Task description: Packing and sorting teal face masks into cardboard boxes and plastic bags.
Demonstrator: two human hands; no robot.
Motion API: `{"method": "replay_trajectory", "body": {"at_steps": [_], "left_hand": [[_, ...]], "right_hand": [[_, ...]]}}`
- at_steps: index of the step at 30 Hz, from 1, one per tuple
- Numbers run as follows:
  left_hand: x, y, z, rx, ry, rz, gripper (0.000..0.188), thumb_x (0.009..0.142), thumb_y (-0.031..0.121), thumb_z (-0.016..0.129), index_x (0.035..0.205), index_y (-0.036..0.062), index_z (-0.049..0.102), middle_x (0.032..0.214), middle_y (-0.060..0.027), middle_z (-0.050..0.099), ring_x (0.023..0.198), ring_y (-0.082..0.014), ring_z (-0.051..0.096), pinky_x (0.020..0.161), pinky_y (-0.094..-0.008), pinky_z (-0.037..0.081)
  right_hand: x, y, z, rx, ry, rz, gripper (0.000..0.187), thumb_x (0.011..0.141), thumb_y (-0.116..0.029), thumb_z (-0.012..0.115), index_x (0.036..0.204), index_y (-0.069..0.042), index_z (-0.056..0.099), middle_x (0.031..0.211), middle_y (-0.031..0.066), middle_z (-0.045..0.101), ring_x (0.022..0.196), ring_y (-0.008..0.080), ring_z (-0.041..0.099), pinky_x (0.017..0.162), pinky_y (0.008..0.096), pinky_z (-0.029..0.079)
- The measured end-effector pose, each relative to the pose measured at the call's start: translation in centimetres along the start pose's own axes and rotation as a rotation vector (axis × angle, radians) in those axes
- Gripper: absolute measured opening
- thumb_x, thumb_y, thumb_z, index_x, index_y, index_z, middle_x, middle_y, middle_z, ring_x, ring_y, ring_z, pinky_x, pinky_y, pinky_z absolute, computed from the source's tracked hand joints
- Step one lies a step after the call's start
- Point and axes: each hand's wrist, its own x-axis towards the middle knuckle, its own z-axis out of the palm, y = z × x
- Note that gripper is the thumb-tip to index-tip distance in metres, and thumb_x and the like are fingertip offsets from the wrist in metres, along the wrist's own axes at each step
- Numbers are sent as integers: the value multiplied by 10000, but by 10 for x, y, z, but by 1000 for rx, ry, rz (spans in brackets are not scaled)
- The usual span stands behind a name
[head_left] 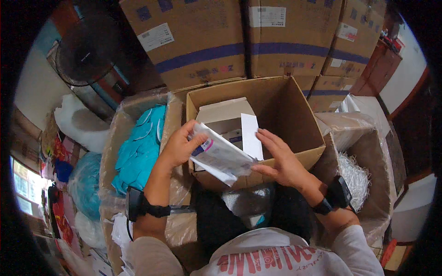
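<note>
My left hand [182, 145] pinches the upper left end of a clear plastic bag [223, 156] with purple and pink print, the thumb on top. The bag slants down to the right above an open carton [207, 95]. My right hand [287, 163] is at the bag's lower right end, its thumb against the plastic. Its fingers are fairly straight and lie along the edge of a white card [251, 135] standing upright behind the bag. A smaller cardboard box [225, 110] with its flap up sits inside the carton, partly hidden by the bag.
To the left, a plastic-lined carton holds a heap of teal fabric pieces [140, 149]. At the right, another lined carton [331, 142] contains a bundle of white strands [354, 179]. Tall stacked cartons [287, 62] stand behind; a fan [85, 57] is at the far left.
</note>
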Motion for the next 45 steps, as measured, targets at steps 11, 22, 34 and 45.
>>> {"method": "replay_trajectory", "body": {"at_steps": [11, 22, 34, 45], "left_hand": [[-59, 1, 37, -593, 583, 23, 374, 884, 226, 514, 1197, 39, 430, 1136, -42, 496, 1039, -132, 450, 910, -256, 336], [-88, 11, 125, -1118, 348, -140, 283, 871, 164, 533, 1108, 19, 475, 1027, -45, 556, 921, -122, 513, 839, -262, 387], [-108, 63, 99, 235, 115, 197, 236, 756, 227, 637, 895, 41, 598, 832, -120, 587, 773, -293, 576, 668, -345, 456], [-129, 48, 104, 557, -328, 310, 150, 842, 200, 481, 805, 64, 533, 783, -102, 565, 782, -292, 549, 654, -382, 420]], "right_hand": [[-47, -11, 35, 746, -103, 442, 295, 908, -239, 472, 1049, 13, 535, 886, 27, 575, 801, 78, 511, 707, 246, 440], [-130, 6, 63, 938, -164, 570, 358, 917, -288, 447, 1124, -1, 494, 974, 10, 536, 888, 96, 479, 788, 268, 413], [-51, -56, -3, 269, -181, 145, 198, 845, -189, 559, 903, -19, 475, 714, 148, 548, 619, 243, 537, 577, 339, 429], [-63, -47, 15, -30, -774, -53, 293, 880, -320, 458, 857, -41, 543, 682, 186, 563, 671, 363, 565, 582, 438, 443]]}}
